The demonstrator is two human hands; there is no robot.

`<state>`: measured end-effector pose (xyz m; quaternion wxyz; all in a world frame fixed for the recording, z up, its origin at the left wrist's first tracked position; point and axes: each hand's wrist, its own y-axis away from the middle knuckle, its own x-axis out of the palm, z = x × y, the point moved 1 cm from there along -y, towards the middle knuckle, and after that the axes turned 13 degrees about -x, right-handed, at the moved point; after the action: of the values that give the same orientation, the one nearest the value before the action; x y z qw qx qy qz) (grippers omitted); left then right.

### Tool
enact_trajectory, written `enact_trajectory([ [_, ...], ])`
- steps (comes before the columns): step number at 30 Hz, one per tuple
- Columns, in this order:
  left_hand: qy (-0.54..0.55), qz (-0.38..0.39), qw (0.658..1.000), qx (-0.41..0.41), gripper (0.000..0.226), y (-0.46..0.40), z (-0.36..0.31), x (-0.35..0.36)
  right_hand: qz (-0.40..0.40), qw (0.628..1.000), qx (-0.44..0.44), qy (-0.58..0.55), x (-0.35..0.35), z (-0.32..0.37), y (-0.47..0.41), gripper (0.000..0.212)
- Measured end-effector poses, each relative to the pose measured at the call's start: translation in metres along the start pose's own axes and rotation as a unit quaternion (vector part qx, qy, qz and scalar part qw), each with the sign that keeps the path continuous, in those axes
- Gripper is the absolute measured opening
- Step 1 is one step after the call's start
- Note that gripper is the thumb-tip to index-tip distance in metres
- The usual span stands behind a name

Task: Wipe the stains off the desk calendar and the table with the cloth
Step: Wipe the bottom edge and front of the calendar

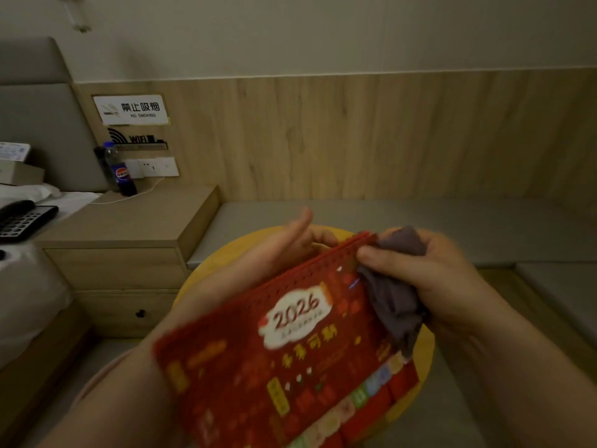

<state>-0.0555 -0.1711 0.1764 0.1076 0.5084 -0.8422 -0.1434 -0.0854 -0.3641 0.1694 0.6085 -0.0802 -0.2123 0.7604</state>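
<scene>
Head view shows the red desk calendar (290,350) lifted above the round yellow desk (424,354), tilted with its punched binding edge pointing away from the person. The left hand (290,244) supports it from behind and underneath, near the top edge; its thumb and fingers look extended rather than curled, so whether that grip is actually closed on the calendar cannot be told. The right hand (429,279) has its grip clenched on the bunched purple-grey cloth (392,295), which is pressed against the upper right part of the cover, beside the binding holes. The cover is blurred, so no stain can be made out for certain.

The step in hand looks like wiping the calendar face. To do it well, the backing hand should sit directly behind wherever the cloth presses, so the thin card does not flex or fold. Strokes would best run along the cover and away from the punched edge, since cloth dragged across those holes could snag. A flatter pad of cloth, rather than a tight wad, would likely cover more surface per pass. The dangling tail of cloth hangs over the right edge and may need gathering in.

The desk itself probably remains to be wiped; the calendar hides most of it.
</scene>
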Motion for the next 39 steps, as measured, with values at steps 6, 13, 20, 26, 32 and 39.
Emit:
enact_trajectory([
  [6, 0.133, -0.188, 0.969, 0.086, 0.071, 0.031, 0.025, -0.053, -0.166, 0.983, -0.059, -0.047, -0.042, 0.006, -0.003, 0.012],
  [13, 0.035, -0.325, 0.917, 0.23, 0.036, 0.025, 0.031, -0.035, -0.256, 0.964, -0.07, -0.026, -0.055, -0.008, -0.008, 0.032],
  [20, 0.014, -0.357, 0.903, 0.238, 0.019, 0.002, 0.032, -0.031, -0.264, 0.963, -0.05, -0.006, -0.058, -0.019, -0.005, 0.029],
  [26, 0.005, -0.36, 0.899, 0.25, 0.021, -0.017, 0.027, -0.037, -0.258, 0.95, -0.059, 0.163, -0.067, -0.018, -0.014, 0.037],
  [32, 0.008, -0.359, 0.898, 0.254, 0.013, -0.05, 0.016, -0.044, -0.233, 0.926, -0.074, 0.288, -0.083, -0.018, -0.038, 0.039],
  [39, 0.008, -0.349, 0.904, 0.246, 0.013, -0.111, -0.002, -0.05, -0.208, 0.915, -0.065, 0.341, -0.116, -0.034, -0.08, 0.022],
])
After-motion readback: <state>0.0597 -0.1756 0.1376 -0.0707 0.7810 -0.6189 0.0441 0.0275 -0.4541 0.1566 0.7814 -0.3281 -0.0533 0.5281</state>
